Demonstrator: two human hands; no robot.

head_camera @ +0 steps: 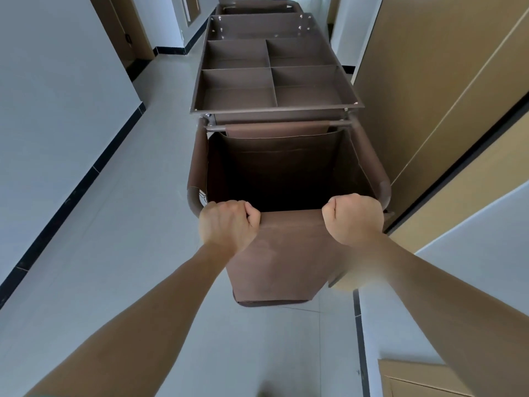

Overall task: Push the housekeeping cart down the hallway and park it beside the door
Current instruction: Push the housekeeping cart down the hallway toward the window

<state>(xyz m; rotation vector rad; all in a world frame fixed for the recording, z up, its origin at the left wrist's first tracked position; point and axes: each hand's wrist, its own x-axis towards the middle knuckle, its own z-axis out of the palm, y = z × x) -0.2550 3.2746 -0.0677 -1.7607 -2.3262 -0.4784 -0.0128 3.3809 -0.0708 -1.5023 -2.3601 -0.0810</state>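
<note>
A brown housekeeping cart [274, 107] stands lengthwise in the hallway in front of me. Its top tray is split into several empty compartments, and a brown fabric bag [286, 253] hangs open at the near end. My left hand [226, 222] grips the near handle bar at its left side. My right hand [353, 219] grips the same bar at its right side. A tan wooden door [429, 90] lies close along the cart's right side.
White walls with black skirting line the left side of the pale tiled floor [128, 224]. Further brown doors [126, 30] sit on the left, farther down. A second door frame [415, 379] shows at the bottom right. The cart's right edge runs near the right wall.
</note>
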